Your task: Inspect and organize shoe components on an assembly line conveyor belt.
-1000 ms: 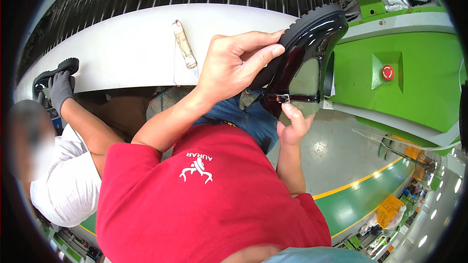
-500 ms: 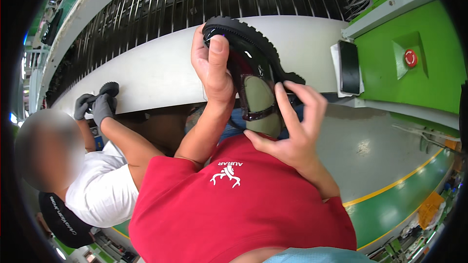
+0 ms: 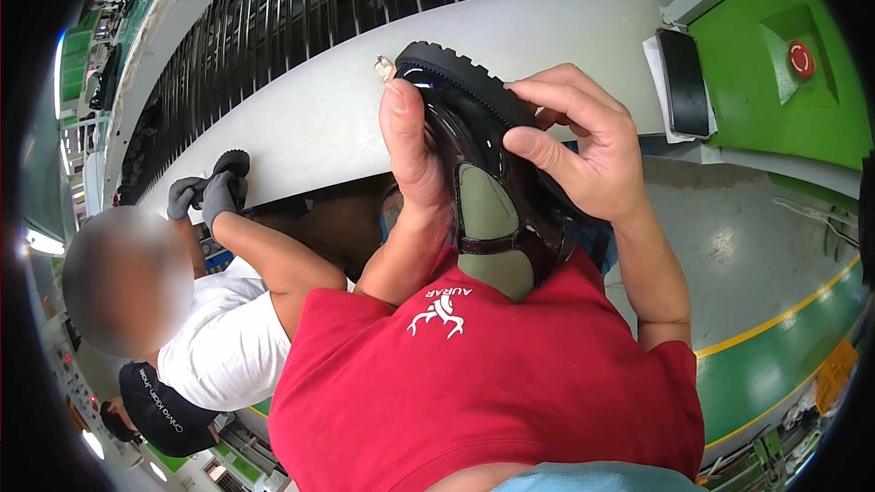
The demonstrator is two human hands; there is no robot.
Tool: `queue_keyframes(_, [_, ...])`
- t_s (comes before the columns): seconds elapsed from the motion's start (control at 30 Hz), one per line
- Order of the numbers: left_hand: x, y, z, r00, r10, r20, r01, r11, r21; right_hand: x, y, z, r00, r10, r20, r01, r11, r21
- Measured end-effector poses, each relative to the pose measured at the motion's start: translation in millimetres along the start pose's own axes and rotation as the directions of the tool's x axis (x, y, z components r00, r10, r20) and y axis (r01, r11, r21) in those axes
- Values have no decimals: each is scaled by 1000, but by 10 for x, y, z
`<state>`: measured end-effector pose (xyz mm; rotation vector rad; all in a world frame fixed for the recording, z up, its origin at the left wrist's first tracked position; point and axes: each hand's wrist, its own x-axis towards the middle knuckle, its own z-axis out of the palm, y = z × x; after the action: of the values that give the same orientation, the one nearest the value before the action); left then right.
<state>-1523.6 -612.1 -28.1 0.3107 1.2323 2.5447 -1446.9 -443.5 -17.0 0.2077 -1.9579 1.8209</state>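
Note:
A glossy black and dark red strapped shoe [image 3: 488,146] with a thick ridged black sole and a grey-green lining is held up in front of my chest. My left hand [image 3: 415,141] grips its toe end, with the thumb along the near side and the other fingers hidden behind. At the tip of that hand shows a small pale, crumpled thing [image 3: 385,67]; what it is I cannot tell. My right hand [image 3: 583,141] holds the sole's right side, with fingers on the sole edge and the thumb against the glossy upper.
Behind the shoe runs a white ledge [image 3: 319,118] beside a bed of metal rollers [image 3: 365,9]. On the right, a phone [image 3: 682,82] lies near a green panel [image 3: 756,64] with a red button [image 3: 800,59]. To the left, a co-worker's gloved hands [image 3: 214,196] hold a black-soled shoe.
My right hand has moved from the shoe's opening up to the sole edge. The heel end has swung a little to the right and toward me. The pale thing has come into sight.

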Motion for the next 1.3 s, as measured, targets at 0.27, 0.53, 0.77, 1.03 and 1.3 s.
queue_keyframes(0.27, [33,23,68,999,28,18,-29,997,74,-47,-194,40,992,-6,-127,-23,974,-224])
queue_keyframes(0.53, [87,-4,230,996,-13,90,3,993,118,269,-420,-231,996,78,-30,-82,985,-150])
queue_keyframes(0.77, [126,-69,211,979,-2,203,-32,986,165,364,-335,-157,999,-33,-14,26,941,-339])
queue_keyframes(1.03, [266,-56,259,993,-96,75,99,994,-41,237,-243,-151,999,-27,-46,17,978,-208])
queue_keyframes(1.3, [425,-27,238,1000,-17,24,17,1000,-21,-141,-155,-502,962,-268,58,252,783,-568])
